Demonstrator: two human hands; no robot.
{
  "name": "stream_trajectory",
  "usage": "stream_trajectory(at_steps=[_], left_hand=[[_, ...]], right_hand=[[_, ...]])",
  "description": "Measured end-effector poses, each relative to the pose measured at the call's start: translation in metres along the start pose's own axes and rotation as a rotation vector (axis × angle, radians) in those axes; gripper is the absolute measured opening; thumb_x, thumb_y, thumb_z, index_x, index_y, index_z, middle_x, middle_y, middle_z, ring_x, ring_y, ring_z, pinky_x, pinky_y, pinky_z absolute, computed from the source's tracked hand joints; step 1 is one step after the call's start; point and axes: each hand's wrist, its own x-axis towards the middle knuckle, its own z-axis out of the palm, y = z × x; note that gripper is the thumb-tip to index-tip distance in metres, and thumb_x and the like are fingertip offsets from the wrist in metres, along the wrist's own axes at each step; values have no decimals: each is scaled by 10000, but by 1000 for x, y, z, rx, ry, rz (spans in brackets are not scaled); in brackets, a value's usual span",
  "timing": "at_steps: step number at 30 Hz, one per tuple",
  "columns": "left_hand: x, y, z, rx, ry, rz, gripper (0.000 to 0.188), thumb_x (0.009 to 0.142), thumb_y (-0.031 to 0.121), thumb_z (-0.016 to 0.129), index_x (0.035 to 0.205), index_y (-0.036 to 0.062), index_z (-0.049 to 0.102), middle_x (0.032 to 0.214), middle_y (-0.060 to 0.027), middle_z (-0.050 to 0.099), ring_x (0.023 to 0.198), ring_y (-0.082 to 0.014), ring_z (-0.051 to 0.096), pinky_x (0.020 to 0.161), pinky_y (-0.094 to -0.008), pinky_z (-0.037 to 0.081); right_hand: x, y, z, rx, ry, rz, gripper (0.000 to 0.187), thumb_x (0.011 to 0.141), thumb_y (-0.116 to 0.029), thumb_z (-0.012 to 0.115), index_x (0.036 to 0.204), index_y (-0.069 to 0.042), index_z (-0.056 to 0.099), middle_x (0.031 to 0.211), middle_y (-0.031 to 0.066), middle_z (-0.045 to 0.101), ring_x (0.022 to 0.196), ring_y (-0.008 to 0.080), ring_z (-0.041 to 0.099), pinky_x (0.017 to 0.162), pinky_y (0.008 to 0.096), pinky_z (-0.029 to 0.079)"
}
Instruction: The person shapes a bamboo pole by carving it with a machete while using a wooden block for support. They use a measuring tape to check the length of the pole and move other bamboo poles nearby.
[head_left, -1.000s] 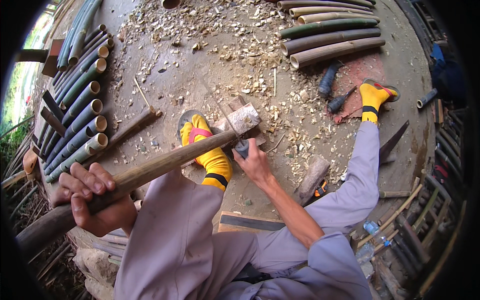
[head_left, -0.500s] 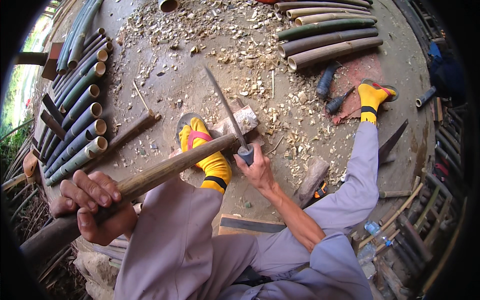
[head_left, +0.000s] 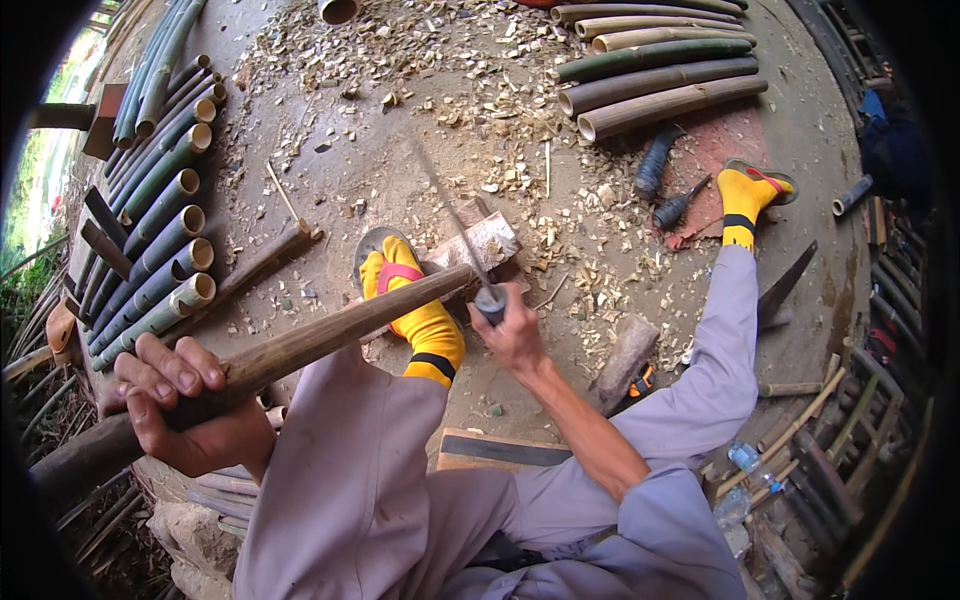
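Blade (head_left: pixel 450 215) has swung up since a sec ago, now raised over wood block (head_left: pixel 485 245), so a chop looks due. Right hand (head_left: pixel 515 335) grips its handle; left hand (head_left: pixel 185 410) clamped round bamboo pole (head_left: pixel 330 335), tip by the block.

clear plastic bottle (head_left: pixel 742 458), lower right

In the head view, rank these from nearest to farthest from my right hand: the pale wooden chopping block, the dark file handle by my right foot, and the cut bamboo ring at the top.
From the right hand:
1. Pale wooden chopping block, just ahead, beside the left foot.
2. Dark file handle, farther ahead to the right, near the right foot.
3. Cut bamboo ring, far ahead at the top edge, slightly left.
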Motion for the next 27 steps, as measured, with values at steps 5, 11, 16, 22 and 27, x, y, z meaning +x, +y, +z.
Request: stream_trajectory(at_steps=[5,11,16,22,27], left_hand=[[-2,3,-9,-99,-55,-32,108,848,125,492,893,45,436,673,-35,383,590,-123,413,406,-220,410],[5,0,-8,-93,-282,19,206,831,128,485,1000,16,452,698,-50,387,668,-140,427,518,-239,428],[2,7,0,3,87,-61,140,840,165,496,781,56,431,707,-28,342,645,-111,352,601,-246,349],[2,5,-5,33,54,-82,161,843,160,504,744,71,413,689,-25,362,626,-97,363,531,-216,353],[0,10,-11,-43,18,-54,113,811,130,520,838,49,446,684,-31,402,634,-105,390,496,-221,401]], right_hand=[[9,-8,-6,-44,-147,244,401,816,-304,678,970,-5,459,753,205,641,711,355,666,562,396,532],[4,10,-3,-161,-94,82,403,808,-281,685,966,5,449,763,215,640,726,378,660,558,414,529],[7,-1,-7,-60,-143,134,424,821,-284,667,994,6,411,721,244,625,701,406,648,545,439,522],[9,12,3,-187,-123,99,412,819,-299,670,984,0,440,736,216,635,710,394,651,552,432,525],[9,-11,-10,-92,-100,109,425,822,-311,666,978,18,447,738,193,644,696,366,662,571,416,535]])
